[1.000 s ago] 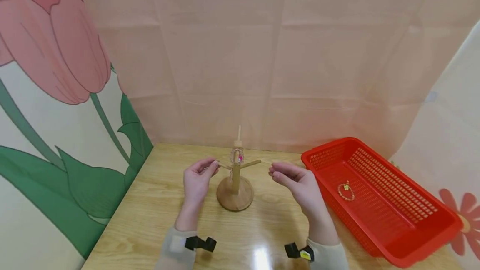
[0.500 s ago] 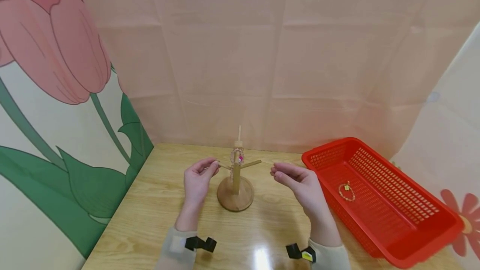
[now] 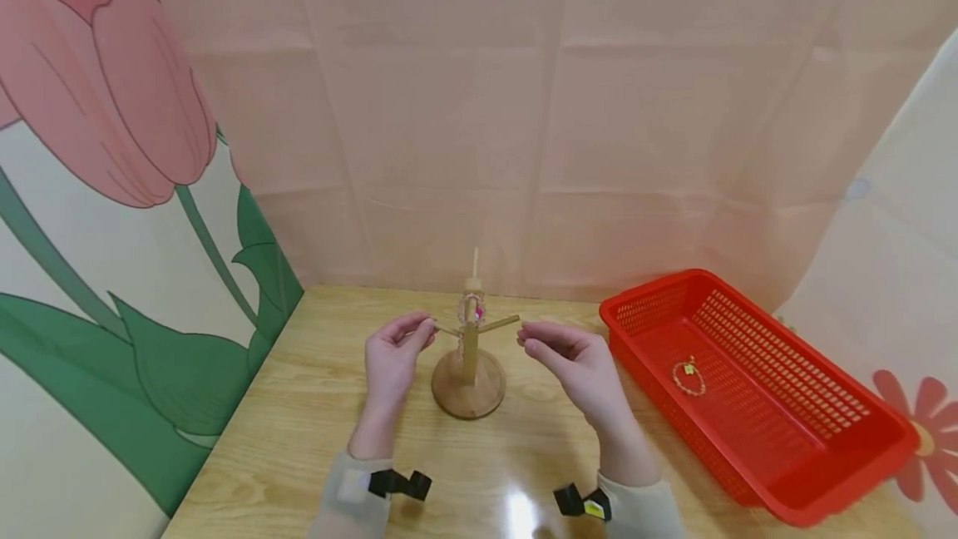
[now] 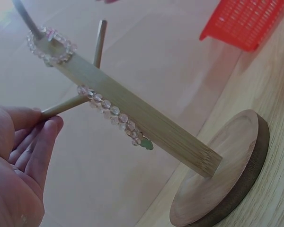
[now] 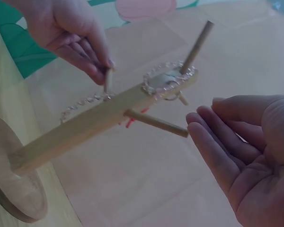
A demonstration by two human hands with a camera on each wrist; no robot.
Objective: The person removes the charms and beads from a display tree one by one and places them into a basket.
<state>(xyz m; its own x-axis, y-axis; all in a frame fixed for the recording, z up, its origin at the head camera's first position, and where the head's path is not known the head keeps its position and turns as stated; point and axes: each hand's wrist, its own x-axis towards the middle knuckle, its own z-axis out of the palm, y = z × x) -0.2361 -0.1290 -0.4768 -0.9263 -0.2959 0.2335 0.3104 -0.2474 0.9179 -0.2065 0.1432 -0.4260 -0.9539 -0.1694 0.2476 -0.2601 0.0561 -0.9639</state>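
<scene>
A wooden bracelet stand (image 3: 470,360) with a round base stands upright on the table. My left hand (image 3: 391,360) pinches the end of its left peg (image 4: 65,107). From that peg, against the post, hangs a clear-bead bracelet (image 4: 114,111) with a green charm. Another pale-bead bracelet (image 4: 61,57) loops round the top of the post; a pink charm (image 3: 479,314) shows near there in the head view. My right hand (image 3: 572,364) holds nothing; its fingers are loosely extended, the fingertips (image 5: 194,128) right at the tip of the right peg (image 5: 158,125).
To the right stands a red plastic basket (image 3: 756,472) with a beaded bracelet (image 3: 688,378) carrying a yellow charm inside. The wooden table (image 3: 299,439) ends at a pinkish cloth backdrop (image 3: 449,148). A tulip-printed panel (image 3: 112,106) borders the left.
My right hand has moved left, from a gap away up to the tip of the right peg. The left hand keeps its pinch on the left peg; the stand has not moved.
</scene>
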